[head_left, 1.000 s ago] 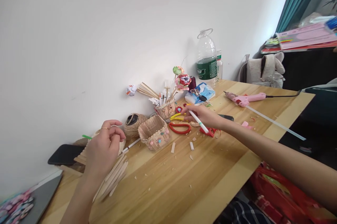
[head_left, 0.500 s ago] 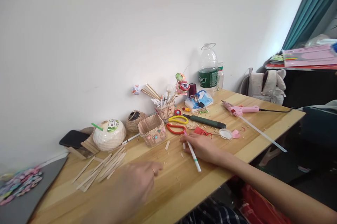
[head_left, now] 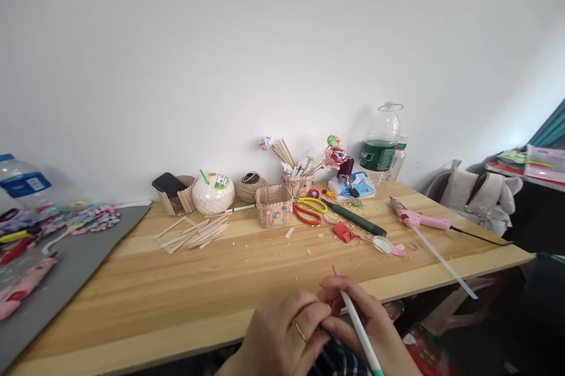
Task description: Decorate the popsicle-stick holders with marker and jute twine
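One pink-tipped white marker (head_left: 360, 329) rests in the right hand (head_left: 378, 324).

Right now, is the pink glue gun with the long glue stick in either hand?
No, the pink glue gun lies on the wooden table, while the right hand holds a white-barrelled pen.

The left hand (head_left: 280, 332) is bare and wears a slim, gold-coloured ring (head_left: 299, 330), a smooth band around one finger. The right hand (head_left: 368, 320) is bare too, with slender fingers. Low down, between the wrists, shows a patch of dark clothing (head_left: 339, 358), navy or near black, crossed by thin pale lines in a check; its cut is hidden.
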`<state>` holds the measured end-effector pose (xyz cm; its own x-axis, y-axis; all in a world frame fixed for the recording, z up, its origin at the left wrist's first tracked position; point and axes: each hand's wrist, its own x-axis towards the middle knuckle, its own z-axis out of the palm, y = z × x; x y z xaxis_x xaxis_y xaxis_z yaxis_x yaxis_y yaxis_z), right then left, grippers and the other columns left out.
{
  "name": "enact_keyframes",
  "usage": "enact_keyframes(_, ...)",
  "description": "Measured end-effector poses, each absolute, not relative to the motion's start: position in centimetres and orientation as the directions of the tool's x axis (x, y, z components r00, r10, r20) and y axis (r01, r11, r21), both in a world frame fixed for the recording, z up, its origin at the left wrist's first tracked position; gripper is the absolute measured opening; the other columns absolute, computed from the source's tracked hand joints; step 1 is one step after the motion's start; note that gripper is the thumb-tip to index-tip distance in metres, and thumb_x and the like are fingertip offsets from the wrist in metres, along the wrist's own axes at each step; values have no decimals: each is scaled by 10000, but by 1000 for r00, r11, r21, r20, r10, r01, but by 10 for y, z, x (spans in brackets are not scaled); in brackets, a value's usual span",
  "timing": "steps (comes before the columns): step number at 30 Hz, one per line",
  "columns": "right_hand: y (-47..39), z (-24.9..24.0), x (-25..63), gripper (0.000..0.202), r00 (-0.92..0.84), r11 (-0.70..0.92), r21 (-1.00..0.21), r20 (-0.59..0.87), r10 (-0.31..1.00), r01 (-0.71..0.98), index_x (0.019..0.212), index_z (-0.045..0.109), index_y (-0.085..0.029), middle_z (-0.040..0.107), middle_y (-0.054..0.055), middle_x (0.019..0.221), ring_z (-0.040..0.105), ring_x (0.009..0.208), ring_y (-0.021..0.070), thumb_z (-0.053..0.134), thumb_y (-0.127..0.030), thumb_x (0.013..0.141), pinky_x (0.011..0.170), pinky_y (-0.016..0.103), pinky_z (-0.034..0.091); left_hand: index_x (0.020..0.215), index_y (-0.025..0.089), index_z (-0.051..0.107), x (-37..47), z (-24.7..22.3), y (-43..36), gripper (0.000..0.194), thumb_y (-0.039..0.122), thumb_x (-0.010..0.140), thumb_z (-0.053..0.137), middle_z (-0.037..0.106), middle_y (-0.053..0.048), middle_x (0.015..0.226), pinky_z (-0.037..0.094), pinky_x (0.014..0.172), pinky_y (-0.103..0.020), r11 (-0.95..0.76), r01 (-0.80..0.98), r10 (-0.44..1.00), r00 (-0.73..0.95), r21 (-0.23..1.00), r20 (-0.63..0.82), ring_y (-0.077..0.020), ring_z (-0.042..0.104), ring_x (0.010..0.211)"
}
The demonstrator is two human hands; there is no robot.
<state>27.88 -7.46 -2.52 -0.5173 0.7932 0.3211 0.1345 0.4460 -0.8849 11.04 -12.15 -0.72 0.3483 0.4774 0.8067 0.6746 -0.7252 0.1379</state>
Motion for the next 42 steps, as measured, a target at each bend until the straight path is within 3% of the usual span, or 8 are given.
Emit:
enact_keyframes(5,-93,-24,279,294,-495,399,-905,282,822,146,967,545,-222,658,23,776,629,684,163,625,-437,783,650,236,506,892,176,603,124,-30,-125,197,173,916,408,664,-53,701,505,530,-169,-742,605,518,242,290,820,-126,641,579)
enact_keyframes(9,-99,-26,284,470,-493,431,-896,330,805,104,1086,549,-234,683,61,849,646,741,199,527,-595,786,664,267,502,858,198,645,118,-47,-132,111,231,863,539,643,-43,728,502,578,-183,-694,444,652,54,567,757,-129,620,621)
enact_keyframes(14,-105,-41,304,589,-345,473,-868,403,848,148,1133,632,-242,684,92,831,629,754,237,366,-662,819,631,303,503,686,164,645,120,-52,-140,250,401,698,723,599,8,588,461,504,-166,-338,-159,903,-333,928,272,-93,558,504)
enact_keyframes(16,-109,-45,307,441,-192,412,-890,377,906,198,956,709,-243,685,96,894,621,854,257,464,-583,819,694,304,508,651,148,630,125,-49,-140,334,440,602,784,587,20,533,454,465,-163,-199,-411,956,-279,890,85,-82,542,454)
enact_keyframes(19,-118,-40,299,262,-10,331,-941,331,943,76,795,654,-230,603,29,667,563,627,175,545,-467,815,571,247,476,640,142,619,131,-40,-140,365,404,516,842,596,24,506,453,430,-151,-45,-662,986,-150,748,-74,-79,549,440)
enact_keyframes(24,-128,-21,287,318,-133,419,-907,419,898,-31,601,526,-183,479,-16,537,424,503,114,611,-435,774,466,210,340,683,134,651,137,-29,-141,296,295,540,854,606,18,535,481,472,-137,37,-769,984,-85,639,-158,-69,559,490)
enact_keyframes(36,-132,-14,287,424,-313,405,-895,337,888,187,598,547,-169,495,0,553,451,543,123,483,-514,836,522,219,366,600,138,627,138,-36,-147,294,330,549,844,588,25,569,453,473,-157,-54,-691,998,-60,721,18,-66,544,487)
enact_keyframes(42,-132,-12,283,482,-441,274,-957,207,874,92,616,526,-165,473,-10,568,437,549,114,444,-595,819,519,216,355,604,141,593,137,-48,-152,338,342,525,854,633,15,584,411,459,-163,-44,-656,991,66,753,116,-75,577,455)
